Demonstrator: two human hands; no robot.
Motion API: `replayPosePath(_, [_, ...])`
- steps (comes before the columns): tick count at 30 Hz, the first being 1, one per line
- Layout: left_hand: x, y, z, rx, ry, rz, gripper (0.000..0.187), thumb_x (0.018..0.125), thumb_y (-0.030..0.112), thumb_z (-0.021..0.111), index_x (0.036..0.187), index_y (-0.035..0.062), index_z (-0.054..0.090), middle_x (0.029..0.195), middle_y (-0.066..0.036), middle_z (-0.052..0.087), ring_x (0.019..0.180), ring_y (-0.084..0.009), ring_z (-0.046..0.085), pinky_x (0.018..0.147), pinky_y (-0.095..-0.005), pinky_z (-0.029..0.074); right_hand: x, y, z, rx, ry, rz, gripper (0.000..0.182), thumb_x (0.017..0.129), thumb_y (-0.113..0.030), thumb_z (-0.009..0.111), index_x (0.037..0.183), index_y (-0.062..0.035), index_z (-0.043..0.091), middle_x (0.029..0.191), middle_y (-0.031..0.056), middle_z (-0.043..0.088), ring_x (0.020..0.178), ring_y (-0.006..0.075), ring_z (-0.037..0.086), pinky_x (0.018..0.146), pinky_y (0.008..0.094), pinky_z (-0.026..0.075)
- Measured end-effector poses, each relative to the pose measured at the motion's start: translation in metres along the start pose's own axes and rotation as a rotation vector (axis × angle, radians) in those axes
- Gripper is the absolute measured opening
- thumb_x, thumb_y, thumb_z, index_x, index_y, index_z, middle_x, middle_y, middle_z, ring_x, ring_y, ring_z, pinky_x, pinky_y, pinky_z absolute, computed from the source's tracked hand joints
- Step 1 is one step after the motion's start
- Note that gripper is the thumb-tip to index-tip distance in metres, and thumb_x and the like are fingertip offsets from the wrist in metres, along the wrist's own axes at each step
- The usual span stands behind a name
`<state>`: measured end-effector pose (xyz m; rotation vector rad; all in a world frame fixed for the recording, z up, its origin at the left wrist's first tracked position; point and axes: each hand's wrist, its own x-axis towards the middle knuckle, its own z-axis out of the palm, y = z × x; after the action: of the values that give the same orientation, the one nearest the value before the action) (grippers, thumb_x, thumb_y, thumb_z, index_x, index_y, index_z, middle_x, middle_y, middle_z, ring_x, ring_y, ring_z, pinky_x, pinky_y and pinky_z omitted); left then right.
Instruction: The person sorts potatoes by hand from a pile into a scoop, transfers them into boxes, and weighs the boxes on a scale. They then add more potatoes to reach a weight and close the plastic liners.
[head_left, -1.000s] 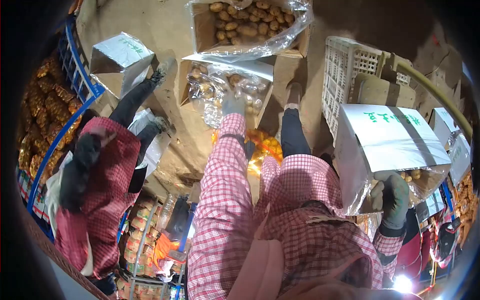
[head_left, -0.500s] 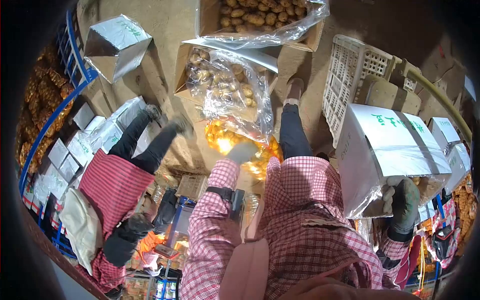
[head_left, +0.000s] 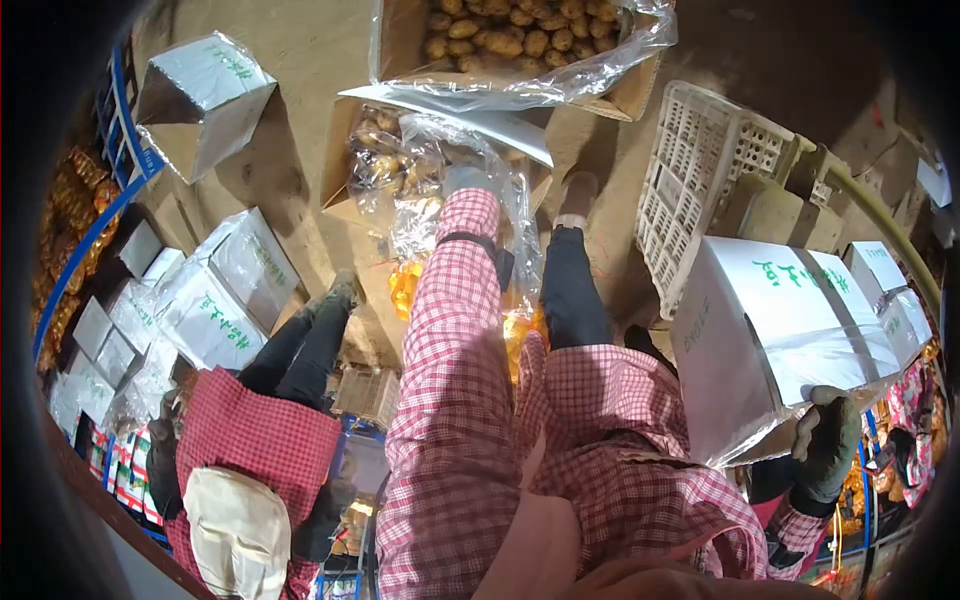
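Observation:
My left hand [head_left: 470, 178], in a grey glove, reaches far forward over an open carton of potatoes [head_left: 375, 150] lined with clear plastic film [head_left: 520, 215]. Its fingers are hidden among the film and potatoes. On the right, my right hand [head_left: 828, 440], also gloved, has its fingers curled at the lower edge of a white cardboard box [head_left: 790, 320] with green lettering. That box is tilted, and a clear plastic wrap shows along its near edge. Part of an orange net bag [head_left: 405, 288] lies below the carton, partly covered by my left arm.
Ahead stands a larger open carton of potatoes [head_left: 640, 85]. A white plastic crate [head_left: 690, 170] is at the right. Several white boxes [head_left: 215, 310] are stacked at the left, near another person in a red checked garment [head_left: 255, 430]. One white box [head_left: 205, 100] sits apart.
My left hand has moved forward from the orange net bag to the plastic-lined carton. My right hand stays at the white box, which has tilted slightly. The other person has turned and shifted.

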<state>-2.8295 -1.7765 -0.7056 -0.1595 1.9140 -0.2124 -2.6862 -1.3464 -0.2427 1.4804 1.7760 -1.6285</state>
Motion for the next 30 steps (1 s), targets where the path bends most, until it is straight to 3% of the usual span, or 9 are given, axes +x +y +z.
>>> replayPosePath(7, [-0.004,0.009,-0.009,0.241,-0.089,0.068,0.063,0.099,0.055,0.045,0.144,0.0119,0.052,0.151,-0.008,0.048,0.137,-0.0251,0.049,0.113,-0.0344,0.039,0.001,-0.002,0.000,-0.030,-0.041,-0.038,0.051,0.105,-0.042,0.042,0.109,0.0063,0.058,0.065,0.0100,0.059,0.037,0.0106,0.043,0.034,0.0198,0.032])
replayPosePath(8, [-0.005,0.000,-0.016,-0.032,-0.135,0.030,0.059,0.093,0.044,0.061,0.141,0.0100,0.055,0.144,-0.015,0.054,0.132,-0.0302,0.053,0.108,-0.0342,0.043,0.002,-0.002,0.003,-0.011,-0.037,-0.036,0.051,0.105,-0.042,0.043,0.110,0.0065,0.058,0.065,0.0101,0.059,0.037,0.0104,0.043,0.034,0.0197,0.032])
replayPosePath(11, [-0.049,-0.022,-0.010,-0.757,0.366,0.076,0.057,0.087,0.035,0.071,0.129,-0.0019,0.060,0.137,-0.025,0.055,0.126,-0.0364,0.055,0.111,-0.0399,0.042,0.001,-0.002,0.005,0.045,-0.055,-0.060,0.050,0.105,-0.041,0.043,0.110,0.0074,0.058,0.066,0.0101,0.060,0.037,0.0100,0.043,0.035,0.0196,0.033])
replayPosePath(12, [-0.050,-0.042,0.007,-0.807,0.461,0.274,0.058,0.085,0.033,0.072,0.131,-0.0001,0.059,0.133,-0.025,0.057,0.117,-0.0380,0.060,0.102,-0.0399,0.050,0.002,-0.001,-0.004,0.078,-0.142,-0.041,0.050,0.104,-0.041,0.044,0.110,0.0064,0.058,0.069,0.0097,0.061,0.038,0.0096,0.044,0.035,0.0190,0.034])
replayPosePath(15, [-0.101,-0.071,0.007,-1.858,-0.114,0.220,0.053,0.087,0.030,0.068,0.130,0.0002,0.058,0.122,-0.022,0.064,0.113,-0.0365,0.064,0.092,-0.0462,0.056,-0.002,-0.004,-0.009,0.082,-0.028,0.086,0.049,0.104,-0.042,0.046,0.110,0.0050,0.059,0.070,0.0090,0.062,0.040,0.0096,0.047,0.036,0.0186,0.036])
replayPosePath(18, [-0.169,-0.100,-0.004,-2.440,-0.466,0.312,0.049,0.089,0.034,0.067,0.127,0.0035,0.059,0.122,-0.021,0.064,0.111,-0.0367,0.065,0.086,-0.0504,0.059,-0.002,-0.004,-0.020,0.117,-0.196,0.043,0.046,0.105,-0.038,0.045,0.112,0.0041,0.061,0.074,0.0076,0.065,0.045,0.0089,0.052,0.038,0.0183,0.039])
replayPosePath(23, [-0.272,-0.106,-0.027,-2.511,-0.733,0.647,0.071,0.091,0.054,0.061,0.138,0.0021,0.053,0.134,-0.027,0.055,0.106,-0.0511,0.063,0.084,-0.0523,0.059,-0.024,-0.015,-0.026,-0.003,-0.265,-0.077,0.047,0.106,-0.039,0.042,0.113,0.0022,0.064,0.074,0.0035,0.065,0.045,0.0067,0.050,0.040,0.0171,0.037])
replayPosePath(27, [-0.348,-0.075,-0.040,-2.390,-1.025,0.888,0.074,0.081,0.057,0.067,0.134,0.0068,0.056,0.133,-0.020,0.055,0.111,-0.0447,0.058,0.084,-0.0488,0.054,-0.039,0.001,-0.057,0.101,-0.339,-0.059,0.055,0.103,-0.049,0.045,0.118,0.0016,0.062,0.075,0.0029,0.065,0.047,0.0065,0.050,0.042,0.0181,0.038])
replayPosePath(30, [-0.418,-0.037,-0.042,-2.175,-0.942,1.039,0.070,0.085,0.051,0.068,0.137,0.0059,0.056,0.141,-0.024,0.049,0.109,-0.0460,0.060,0.088,-0.0514,0.056,-0.061,0.005,-0.081,0.166,-0.425,-0.071,0.054,0.103,-0.047,0.046,0.117,0.0018,0.063,0.076,0.0050,0.067,0.047,0.0085,0.055,0.042,0.0190,0.040])
